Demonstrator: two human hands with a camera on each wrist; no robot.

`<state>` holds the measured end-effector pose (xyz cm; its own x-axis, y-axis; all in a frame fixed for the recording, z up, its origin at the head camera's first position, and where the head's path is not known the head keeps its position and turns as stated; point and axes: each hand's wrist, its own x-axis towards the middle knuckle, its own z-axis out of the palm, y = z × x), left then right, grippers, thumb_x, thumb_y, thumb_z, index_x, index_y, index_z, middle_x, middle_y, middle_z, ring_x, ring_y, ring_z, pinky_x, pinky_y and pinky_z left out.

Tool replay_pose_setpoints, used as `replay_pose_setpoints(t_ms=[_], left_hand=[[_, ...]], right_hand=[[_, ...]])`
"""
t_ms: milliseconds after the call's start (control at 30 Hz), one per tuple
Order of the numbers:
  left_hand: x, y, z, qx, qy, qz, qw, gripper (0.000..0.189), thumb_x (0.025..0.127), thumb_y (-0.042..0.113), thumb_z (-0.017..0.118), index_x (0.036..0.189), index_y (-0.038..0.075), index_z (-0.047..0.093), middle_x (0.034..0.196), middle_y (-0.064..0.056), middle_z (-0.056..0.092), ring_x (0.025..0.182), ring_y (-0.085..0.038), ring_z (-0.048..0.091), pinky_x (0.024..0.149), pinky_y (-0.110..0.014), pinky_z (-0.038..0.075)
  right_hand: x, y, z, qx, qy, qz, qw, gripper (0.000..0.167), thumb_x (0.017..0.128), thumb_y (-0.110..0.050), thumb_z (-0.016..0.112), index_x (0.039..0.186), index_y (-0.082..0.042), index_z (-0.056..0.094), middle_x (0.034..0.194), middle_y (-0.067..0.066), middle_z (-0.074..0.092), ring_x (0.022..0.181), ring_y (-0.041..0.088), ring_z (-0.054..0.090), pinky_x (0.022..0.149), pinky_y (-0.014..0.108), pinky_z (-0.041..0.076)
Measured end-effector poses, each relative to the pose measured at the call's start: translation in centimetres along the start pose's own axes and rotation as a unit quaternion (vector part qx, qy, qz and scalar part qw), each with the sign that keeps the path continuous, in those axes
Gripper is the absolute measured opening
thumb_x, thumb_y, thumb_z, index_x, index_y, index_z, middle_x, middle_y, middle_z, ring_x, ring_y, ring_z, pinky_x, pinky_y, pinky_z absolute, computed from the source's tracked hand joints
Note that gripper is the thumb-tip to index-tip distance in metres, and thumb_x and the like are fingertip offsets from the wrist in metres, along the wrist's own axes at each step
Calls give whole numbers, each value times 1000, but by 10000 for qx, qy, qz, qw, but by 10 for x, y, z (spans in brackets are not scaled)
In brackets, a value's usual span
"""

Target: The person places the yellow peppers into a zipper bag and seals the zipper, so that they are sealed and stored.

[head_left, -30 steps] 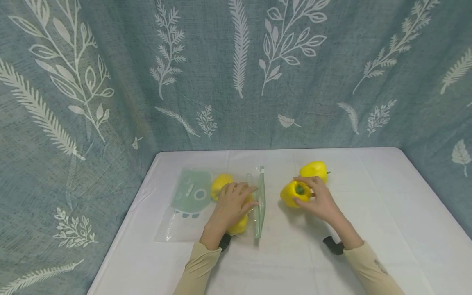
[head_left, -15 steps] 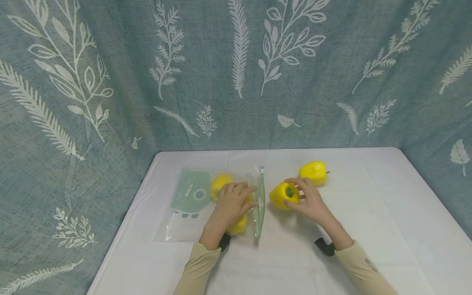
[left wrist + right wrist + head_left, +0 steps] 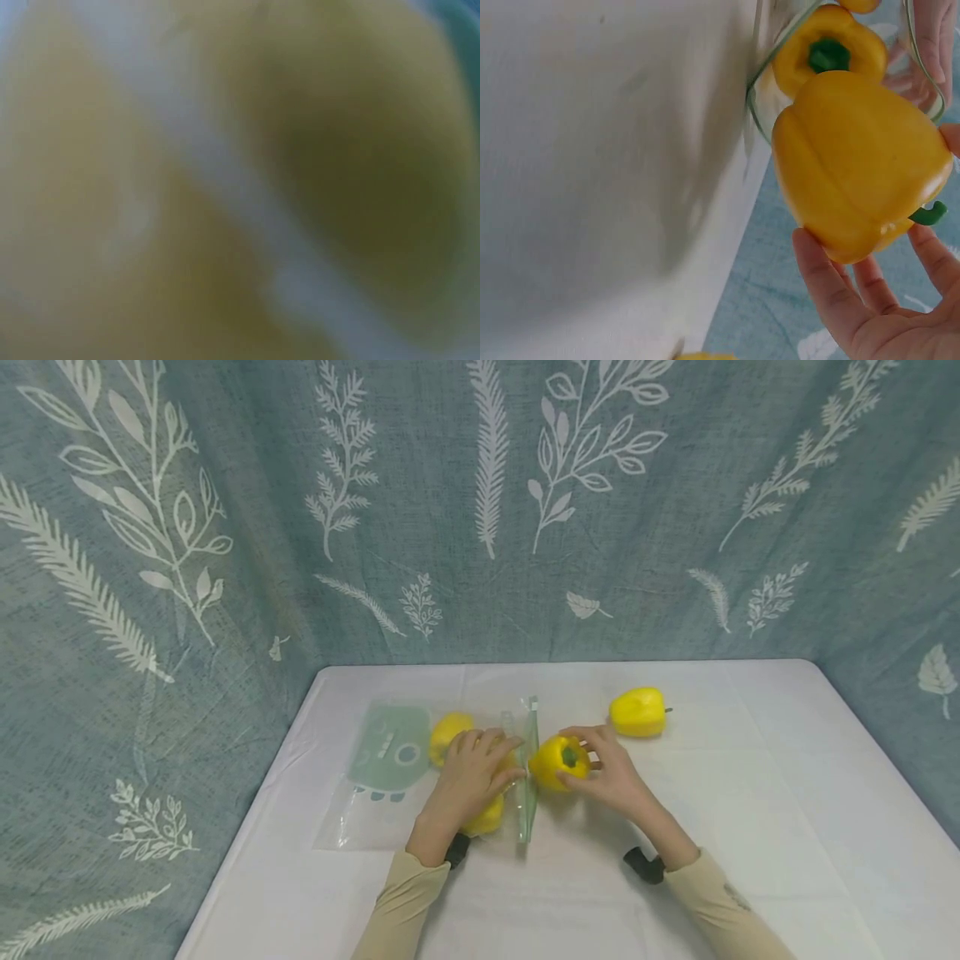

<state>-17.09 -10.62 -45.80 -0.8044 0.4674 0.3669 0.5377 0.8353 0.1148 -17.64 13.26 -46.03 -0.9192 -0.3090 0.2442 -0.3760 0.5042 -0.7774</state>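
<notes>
Pinched by the right hand [image 3: 607, 770], the rounded yellow bell pepper [image 3: 553, 763] at the mouth [image 3: 529, 818] of the clear, green-edged plastic bag [image 3: 386, 750] could buckle it if pushed off-centre, the left hand [image 3: 474, 777] atop showing no readable hold.

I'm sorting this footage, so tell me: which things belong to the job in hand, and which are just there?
Belongs to the job:
plastic bag
bagged peppers, left hand over them
held pepper, in the right hand
loose pepper, probably, though untouched

Just there:
tablecloth
curtain
</notes>
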Motion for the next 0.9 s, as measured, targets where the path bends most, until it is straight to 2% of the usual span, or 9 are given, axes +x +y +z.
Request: replay_pose_setpoints(t_ms=[167, 300, 667, 900], left_hand=[[1, 0, -1, 34, -62, -17, 10000, 46, 91, 50, 47, 129, 25, 51, 123, -5, 53, 111, -27, 45, 100, -45, 32], [0, 0, -1, 38, 9, 17, 10000, 47, 90, 51, 48, 129, 25, 52, 122, -5, 53, 111, -27, 46, 99, -45, 32], [0, 1, 0, 21, 31, 52, 10000, 46, 90, 50, 49, 129, 25, 52, 124, -5, 52, 111, -26, 46, 100, -45, 32], [1, 1, 0, 71, -10, 25, 10000, 47, 90, 50, 49, 129, 24, 52, 125, -6, 53, 112, -27, 46, 100, -45, 32]], right_hand=[[1, -1, 6, 105, -142, 48, 9998, 54, 76, -23, 76, 124, -20, 53, 114, 9, 49, 105, 28, 52, 83, 44, 51], [2, -1, 11, 177, -267, 129, 9994, 53, 77, -25, 75, 124, -23, 51, 116, 8, 48, 106, 28, 52, 83, 42, 52], [2, 0, 18, 483, -549, 280, 9969, 53, 80, -27, 73, 126, -22, 47, 118, 10, 47, 108, 34, 53, 80, 39, 53], [1, 4, 20, 857, -810, 524, 9916, 53, 82, -27, 70, 127, -17, 44, 125, 12, 46, 113, 36, 51, 87, 44, 50]])
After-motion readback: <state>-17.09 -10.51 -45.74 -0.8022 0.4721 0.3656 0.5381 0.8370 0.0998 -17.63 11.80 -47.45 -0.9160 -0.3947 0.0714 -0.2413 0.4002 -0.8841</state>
